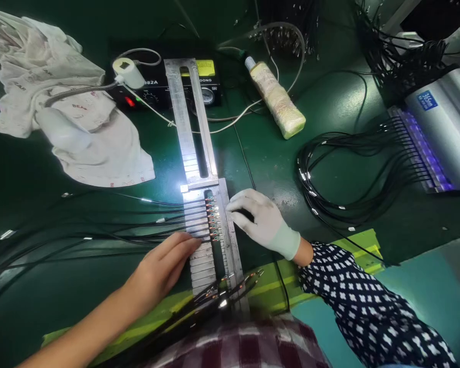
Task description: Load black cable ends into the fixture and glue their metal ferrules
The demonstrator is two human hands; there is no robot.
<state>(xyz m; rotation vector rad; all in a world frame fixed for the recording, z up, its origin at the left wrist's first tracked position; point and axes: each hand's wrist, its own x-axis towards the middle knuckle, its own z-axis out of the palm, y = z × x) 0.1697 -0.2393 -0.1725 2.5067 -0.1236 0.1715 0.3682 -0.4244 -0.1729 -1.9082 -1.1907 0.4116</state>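
Note:
A slotted metal fixture point(200, 260) lies on the bench in front of me. Several thin black cables point(168, 221) run into its slots from the left, their stripped coloured wire ends point(213, 217) sitting over the middle channel. My bare left hand point(164, 263) has its fingers together, tips closed on a black cable at the fixture's left edge. My right hand point(262, 222), in a white glove, holds thumb and forefinger close together at the fixture's right rail; anything between the tips is too small to make out. More black cables point(199, 312) with bared ends cross the near end.
Behind the fixture stands a black dispenser box point(153, 94). A wrapped bottle point(278, 99) lies right of it, white cloth point(111, 148) to the left. At right, coiled cables point(310, 174) lead into a silver box point(450, 122) with purple light. A bright lamp point(184, 188) glows at the fixture.

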